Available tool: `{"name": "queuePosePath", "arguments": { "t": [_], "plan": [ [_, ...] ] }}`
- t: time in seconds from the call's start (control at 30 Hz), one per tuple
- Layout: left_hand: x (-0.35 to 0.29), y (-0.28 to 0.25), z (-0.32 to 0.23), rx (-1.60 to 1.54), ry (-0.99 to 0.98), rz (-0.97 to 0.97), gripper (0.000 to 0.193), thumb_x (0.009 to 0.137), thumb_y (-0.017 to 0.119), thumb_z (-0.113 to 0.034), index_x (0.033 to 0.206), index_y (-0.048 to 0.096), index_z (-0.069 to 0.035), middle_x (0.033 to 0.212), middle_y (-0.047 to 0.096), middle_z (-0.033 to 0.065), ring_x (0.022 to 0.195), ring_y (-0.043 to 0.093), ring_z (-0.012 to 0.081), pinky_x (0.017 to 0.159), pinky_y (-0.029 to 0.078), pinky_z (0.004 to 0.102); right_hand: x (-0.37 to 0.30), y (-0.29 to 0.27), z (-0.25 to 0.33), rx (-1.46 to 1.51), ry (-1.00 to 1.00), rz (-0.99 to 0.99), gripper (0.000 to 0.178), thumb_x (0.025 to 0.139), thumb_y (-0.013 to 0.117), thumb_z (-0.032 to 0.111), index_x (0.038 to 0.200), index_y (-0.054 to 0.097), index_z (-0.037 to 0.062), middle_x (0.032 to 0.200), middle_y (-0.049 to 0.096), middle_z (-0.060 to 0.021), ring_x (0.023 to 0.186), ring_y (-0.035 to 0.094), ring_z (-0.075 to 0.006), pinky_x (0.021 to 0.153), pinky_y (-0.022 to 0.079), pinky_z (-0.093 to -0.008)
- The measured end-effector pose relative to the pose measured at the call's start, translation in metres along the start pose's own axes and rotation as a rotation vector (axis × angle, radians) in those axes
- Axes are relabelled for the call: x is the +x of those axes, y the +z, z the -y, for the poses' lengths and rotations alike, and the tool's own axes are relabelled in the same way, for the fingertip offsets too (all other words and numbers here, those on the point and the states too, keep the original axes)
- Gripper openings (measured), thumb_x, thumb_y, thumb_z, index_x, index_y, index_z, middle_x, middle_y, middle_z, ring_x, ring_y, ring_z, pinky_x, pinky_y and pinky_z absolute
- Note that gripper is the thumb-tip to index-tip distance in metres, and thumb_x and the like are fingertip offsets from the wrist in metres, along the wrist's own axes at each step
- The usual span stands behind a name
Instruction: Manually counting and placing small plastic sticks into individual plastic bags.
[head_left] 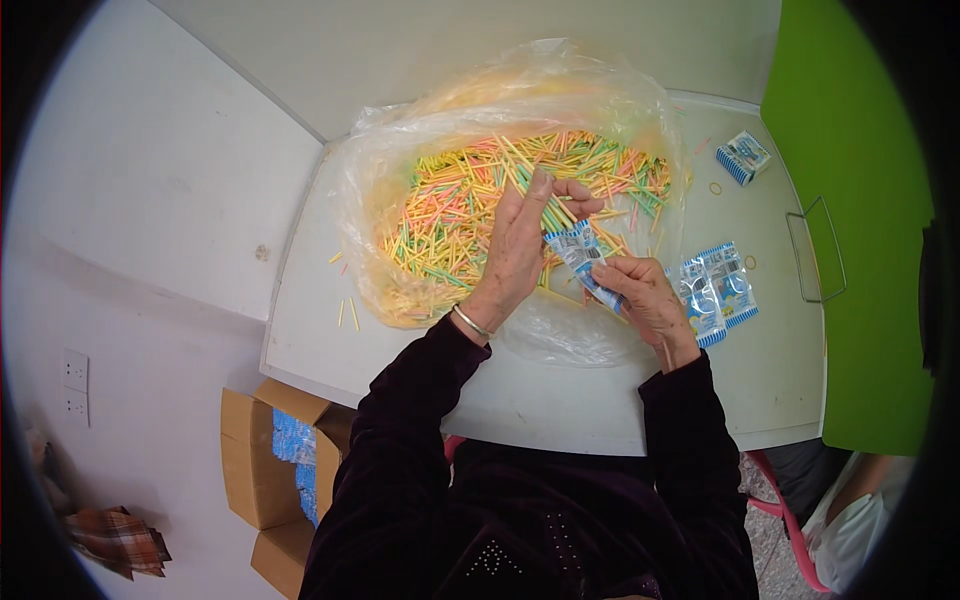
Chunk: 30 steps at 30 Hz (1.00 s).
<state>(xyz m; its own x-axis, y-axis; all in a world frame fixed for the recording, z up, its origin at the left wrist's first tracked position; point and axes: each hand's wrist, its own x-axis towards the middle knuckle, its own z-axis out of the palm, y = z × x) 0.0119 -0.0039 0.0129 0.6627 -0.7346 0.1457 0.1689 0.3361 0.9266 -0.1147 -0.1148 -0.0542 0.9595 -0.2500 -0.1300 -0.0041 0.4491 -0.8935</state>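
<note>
My left hand (522, 235) is closed round a bunch of thin pastel sticks (528, 180) in yellow, green and pink. Their lower ends meet the mouth of a small blue-and-white packet (580, 256), which my right hand (642, 298) grips by its lower part. Whether the sticks reach far inside the packet is hidden. Behind both hands a large clear plastic bag (365, 180) lies wide open, heaped with loose sticks (440, 215) of the same colours. Beside my right hand lie flat blue-and-white packets (735, 280), partly overlapping.
The white table (540, 420) has a small blue-striped box-shaped pack (743, 157), rubber bands (715, 188) and a metal wire stand (820, 250) at its right. A few stray sticks (348, 313) lie left. Below the table's left edge, an open carton (250, 465) holds blue packets (292, 440).
</note>
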Motion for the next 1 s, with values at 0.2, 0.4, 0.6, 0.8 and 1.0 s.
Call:
{"name": "queuePosePath", "arguments": {
  "t": [0.2,0.4,0.6,0.8,1.0],
  "plan": [
    [-0.008,-0.014,0.013,0.218,0.009,0.105,0.043,0.098,0.041,-0.035,0.107,0.057,0.004,0.103,0.062,0.01,0.101,0.059,0.0171,0.084,0.05,0.0298,0.0,-0.002,-0.003,-0.045,-0.027,0.008,0.021,0.085,0.067,0.019,0.09,0.069,-0.0008,0.077,0.062,0.0021,0.069,0.052,-0.0028,0.063,0.04,-0.0188],
    [-0.013,-0.026,0.012,0.21,-0.113,0.215,0.046,0.098,0.041,-0.039,0.112,0.056,0.003,0.096,0.061,0.005,0.091,0.057,0.0111,0.083,0.045,0.0264,0.002,0.004,-0.005,-0.039,-0.058,-0.049,0.024,0.085,0.066,0.018,0.096,0.068,-0.0037,0.078,0.063,0.0017,0.069,0.053,-0.0027,0.063,0.041,-0.018],
    [-0.007,-0.052,0.002,0.219,-0.193,0.104,0.04,0.099,0.038,-0.035,0.124,0.045,-0.004,0.121,0.053,0.0102,0.11,0.052,0.0188,0.096,0.041,0.0324,0.011,-0.004,-0.015,-0.118,-0.155,-0.081,0.019,0.089,0.059,0.01,0.097,0.065,-0.0067,0.084,0.064,-0.0054,0.072,0.06,-0.0097,0.062,0.051,-0.0233],
    [0.0,-0.044,-0.018,0.575,0.119,0.034,0.041,0.098,0.042,-0.036,0.123,0.05,-0.004,0.119,0.055,0.0067,0.111,0.051,0.0163,0.095,0.039,0.03,0.011,-0.004,-0.015,-0.188,-0.251,-0.096,0.02,0.09,0.059,0.011,0.099,0.064,-0.0061,0.083,0.063,-0.0022,0.072,0.057,-0.0077,0.061,0.05,-0.0231],
    [-0.007,-0.026,-0.018,0.779,0.009,0.423,0.035,0.098,0.043,-0.027,0.12,0.054,-0.001,0.116,0.057,0.0086,0.109,0.051,0.0158,0.094,0.04,0.0292,0.007,0.003,-0.01,-0.079,-0.201,-0.05,0.024,0.091,0.058,0.015,0.106,0.063,-0.0033,0.089,0.062,-0.0002,0.076,0.057,-0.0059,0.07,0.046,-0.0204]
  ]
}}
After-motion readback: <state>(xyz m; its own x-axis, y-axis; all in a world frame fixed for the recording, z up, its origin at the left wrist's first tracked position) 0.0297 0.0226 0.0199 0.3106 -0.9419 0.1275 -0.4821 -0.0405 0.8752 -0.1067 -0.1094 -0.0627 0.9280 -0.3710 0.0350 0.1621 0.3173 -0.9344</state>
